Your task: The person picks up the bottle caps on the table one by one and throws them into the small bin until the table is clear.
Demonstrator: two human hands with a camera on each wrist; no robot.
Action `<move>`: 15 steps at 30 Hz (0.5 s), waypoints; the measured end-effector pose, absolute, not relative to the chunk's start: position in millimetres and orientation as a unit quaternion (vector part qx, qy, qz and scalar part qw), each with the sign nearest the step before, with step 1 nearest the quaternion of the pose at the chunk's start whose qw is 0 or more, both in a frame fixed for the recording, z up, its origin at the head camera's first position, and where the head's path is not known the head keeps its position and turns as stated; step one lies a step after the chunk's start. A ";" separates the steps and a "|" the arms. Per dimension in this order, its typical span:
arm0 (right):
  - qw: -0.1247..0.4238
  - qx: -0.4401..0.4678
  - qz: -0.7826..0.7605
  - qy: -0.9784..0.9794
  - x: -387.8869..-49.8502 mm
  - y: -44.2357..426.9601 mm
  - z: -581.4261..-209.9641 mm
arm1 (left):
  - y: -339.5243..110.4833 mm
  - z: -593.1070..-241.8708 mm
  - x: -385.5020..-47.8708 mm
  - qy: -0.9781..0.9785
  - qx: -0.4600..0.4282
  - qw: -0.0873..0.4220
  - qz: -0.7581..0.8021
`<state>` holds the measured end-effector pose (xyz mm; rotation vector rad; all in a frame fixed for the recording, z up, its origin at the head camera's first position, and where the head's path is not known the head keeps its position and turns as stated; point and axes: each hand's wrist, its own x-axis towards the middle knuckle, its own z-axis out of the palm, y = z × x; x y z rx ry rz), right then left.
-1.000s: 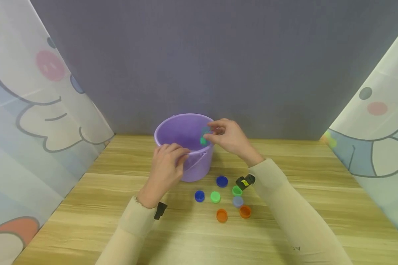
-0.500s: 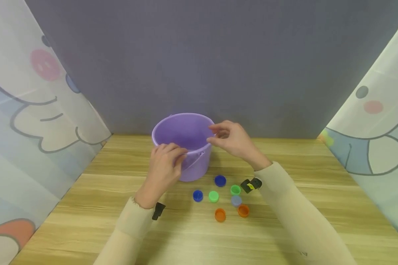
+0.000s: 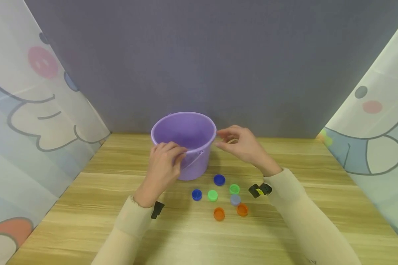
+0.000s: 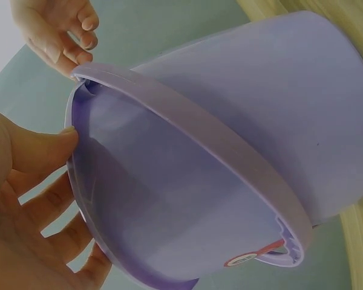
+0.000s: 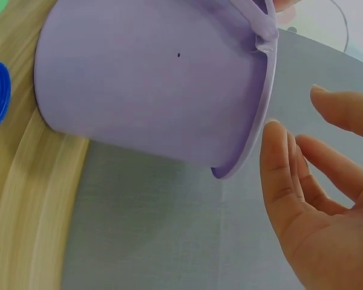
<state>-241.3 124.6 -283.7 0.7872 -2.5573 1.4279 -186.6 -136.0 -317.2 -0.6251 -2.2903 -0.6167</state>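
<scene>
A purple bucket (image 3: 195, 167) stands upright on the table against the grey backdrop. My left hand (image 3: 163, 162) holds its near rim, with the thumb (image 4: 45, 148) on one side of the rim and the fingers (image 4: 54, 202) on the other in the left wrist view. To the right of the bucket, my right hand (image 3: 244, 146) is in the air close to the rim. Its fingers (image 5: 278, 169) are relaxed and spread from the thumb, with nothing between them. The bucket's bottom is hidden from the head view.
Several plastic bottle caps lie before the bucket: a dark blue cap (image 3: 219, 180), another blue cap (image 3: 197, 194), two green caps (image 3: 213, 195), a pale violet cap (image 3: 235, 200) and two orange caps (image 3: 219, 214). The wooden table (image 3: 96, 206) meets a grey backdrop (image 3: 192, 55).
A green cap pinched in my right hand over the bucket has been let go and is out of sight. That hand has drawn back rightward; my left hand stays on the rim.
</scene>
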 end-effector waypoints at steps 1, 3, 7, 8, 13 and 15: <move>0.054 0.259 0.469 -0.843 -241.0 125.6 -284.3 | -135.9 -317.0 -186.5 -0.879 -0.240 0.337 -0.237; 0.051 0.260 0.465 -0.845 -239.7 127.4 -285.5 | -135.9 -316.7 -186.3 -0.879 -0.240 0.337 -0.237; 0.046 0.258 0.453 -0.852 -237.8 131.2 -290.9 | -136.0 -316.5 -185.9 -0.879 -0.241 0.336 -0.237; 0.045 0.258 0.450 -0.854 -237.1 132.1 -292.2 | -136.0 -316.5 -185.9 -0.879 -0.242 0.336 -0.237; 0.043 0.260 0.441 -0.858 -234.3 136.9 -300.0 | -136.3 -316.6 -186.2 -0.879 -0.242 0.336 -0.237; 0.041 0.265 0.438 -0.858 -232.3 138.5 -302.4 | -136.5 -316.7 -186.2 -0.879 -0.242 0.336 -0.237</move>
